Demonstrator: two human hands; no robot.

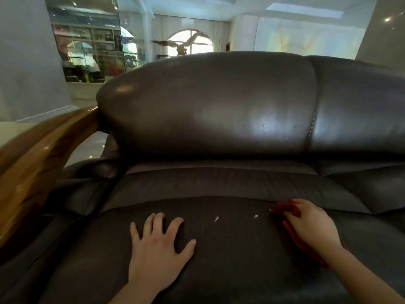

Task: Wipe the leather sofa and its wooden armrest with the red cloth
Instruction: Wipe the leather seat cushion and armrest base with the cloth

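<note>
A dark brown leather sofa (pixel 219 110) fills the view, its seat cushion low in the frame. The glossy wooden armrest (pixel 32 154) curves along the left side. My left hand (pixel 156 249) lies flat on the seat cushion, fingers spread, holding nothing. My right hand (pixel 313 227) presses the red cloth (pixel 289 208) onto the seat at the right; most of the cloth is hidden under the hand. Two small white specks (pixel 216 218) lie on the leather between my hands.
A second sofa section (pixel 361 110) continues to the right. Behind the backrest stand a mirrored shelf wall (pixel 87 47) and an arched window (pixel 190 40). Pale shiny floor (pixel 87 148) shows under the armrest.
</note>
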